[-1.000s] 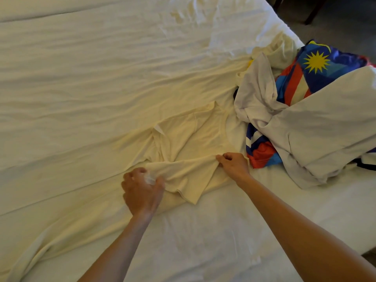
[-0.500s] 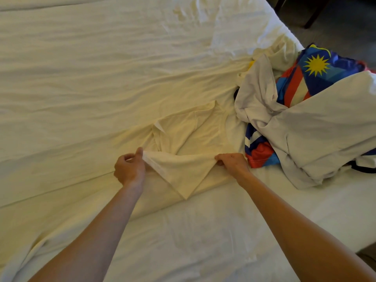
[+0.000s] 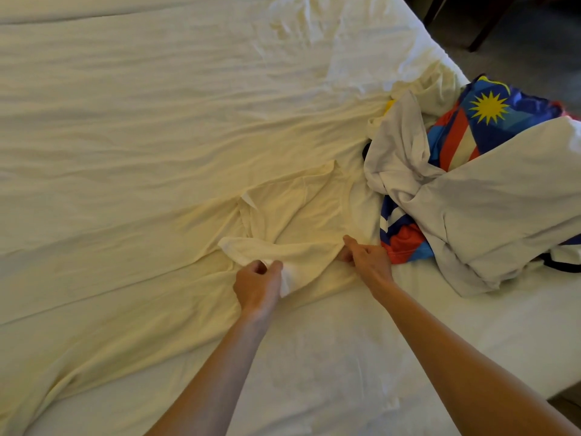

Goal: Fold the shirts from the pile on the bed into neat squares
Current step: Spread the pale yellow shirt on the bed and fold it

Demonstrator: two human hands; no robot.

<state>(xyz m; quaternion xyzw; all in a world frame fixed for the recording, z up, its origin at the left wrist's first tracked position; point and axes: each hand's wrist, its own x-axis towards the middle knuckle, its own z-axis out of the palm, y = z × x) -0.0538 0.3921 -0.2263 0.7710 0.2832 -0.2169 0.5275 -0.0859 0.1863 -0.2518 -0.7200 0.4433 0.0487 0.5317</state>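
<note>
Both hands on the cream shirt (image 3: pixel 301 215), near the bed (image 3: pixel 157 121)'s right edge beside the pile (image 3: pixel 471 196). Left hand (image 3: pixel 257 284) pinches the sleeve; right hand (image 3: pixel 366 262) grips the shoulder. Advice: fold sleeve inward, keep it taut.

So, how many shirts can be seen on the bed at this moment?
3 at least. A cream shirt lies spread in front of both hands. In the pile at the right lie a white shirt and a colourful shirt. More may be hidden underneath.
</note>
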